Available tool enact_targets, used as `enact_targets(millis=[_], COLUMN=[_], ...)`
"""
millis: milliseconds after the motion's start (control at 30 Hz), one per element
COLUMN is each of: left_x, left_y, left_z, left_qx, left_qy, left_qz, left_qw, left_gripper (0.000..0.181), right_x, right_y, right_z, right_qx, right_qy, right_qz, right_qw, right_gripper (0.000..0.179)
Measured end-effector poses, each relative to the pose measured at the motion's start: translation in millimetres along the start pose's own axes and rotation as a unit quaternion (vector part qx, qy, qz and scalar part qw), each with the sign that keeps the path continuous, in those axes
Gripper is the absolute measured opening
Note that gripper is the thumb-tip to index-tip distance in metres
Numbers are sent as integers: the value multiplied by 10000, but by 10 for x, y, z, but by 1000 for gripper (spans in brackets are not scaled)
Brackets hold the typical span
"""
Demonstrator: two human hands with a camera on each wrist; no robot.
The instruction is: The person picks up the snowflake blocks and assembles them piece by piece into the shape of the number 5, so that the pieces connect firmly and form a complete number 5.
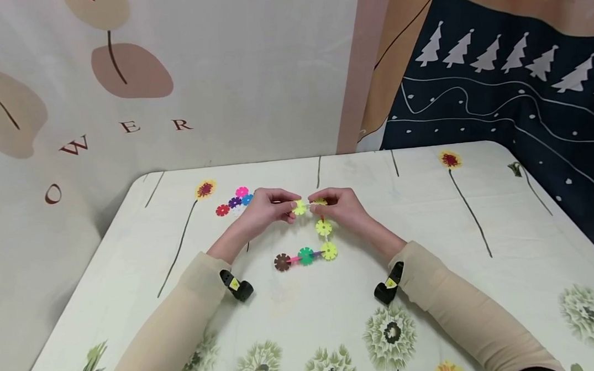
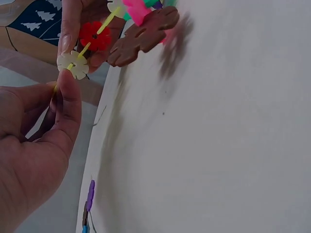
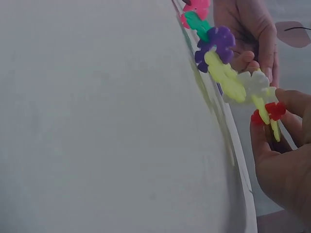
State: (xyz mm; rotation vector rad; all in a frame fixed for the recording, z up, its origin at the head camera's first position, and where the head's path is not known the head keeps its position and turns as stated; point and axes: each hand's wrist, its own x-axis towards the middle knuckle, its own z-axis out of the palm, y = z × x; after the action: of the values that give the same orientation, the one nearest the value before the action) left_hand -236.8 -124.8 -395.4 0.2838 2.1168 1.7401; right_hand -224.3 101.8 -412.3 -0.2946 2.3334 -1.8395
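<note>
Above the table, my left hand [image 1: 270, 207] pinches a yellow flower-shaped plastic disc [image 1: 299, 208] between thumb and fingers. Facing it, my right hand [image 1: 341, 208] grips the upper end of a chain of interlocked notched discs. A white disc [image 2: 73, 65] stands edge to edge with the left hand's yellow disc. In the right wrist view, a red disc [image 3: 276, 111] lies between the right hand's fingertips. Below hang yellow discs [image 1: 324, 227], then a green disc [image 1: 306, 256] and a brown disc [image 1: 282, 262] at the chain's far end. Fingers hide part of the joint.
Loose discs lie left of the left hand: pink [image 1: 242, 192], purple [image 1: 235, 202], blue [image 1: 248, 199] and red [image 1: 222, 210], with a white one partly hidden. A flower-printed cloth [image 1: 332, 317] covers the table. Printed curtains hang behind and at the right.
</note>
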Motion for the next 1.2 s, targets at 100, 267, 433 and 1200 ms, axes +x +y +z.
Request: enact_targets(millis=[100, 267, 433, 1200], left_x=[-5, -7, -7, -358], left_y=[0, -14, -22, -77], left_z=[9, 23, 46, -869], left_qx=[-180, -472, -750, 573], left_qy=[36, 99, 99, 982], left_qz=[-32, -57, -26, 43], left_qw=[9998, 9988, 9971, 9935], left_gripper=[25, 24, 24, 35], right_x=[-10, -24, -21, -20], right_y=[-12, -35, -13, -17], right_z=[27, 58, 72, -16], right_qx=[-112, -208, -82, -362], right_qy=[40, 27, -86, -47], right_qz=[-175, -299, -266, -280], right_qw=[9998, 9993, 9996, 9989], right_gripper=[30, 33, 35, 32])
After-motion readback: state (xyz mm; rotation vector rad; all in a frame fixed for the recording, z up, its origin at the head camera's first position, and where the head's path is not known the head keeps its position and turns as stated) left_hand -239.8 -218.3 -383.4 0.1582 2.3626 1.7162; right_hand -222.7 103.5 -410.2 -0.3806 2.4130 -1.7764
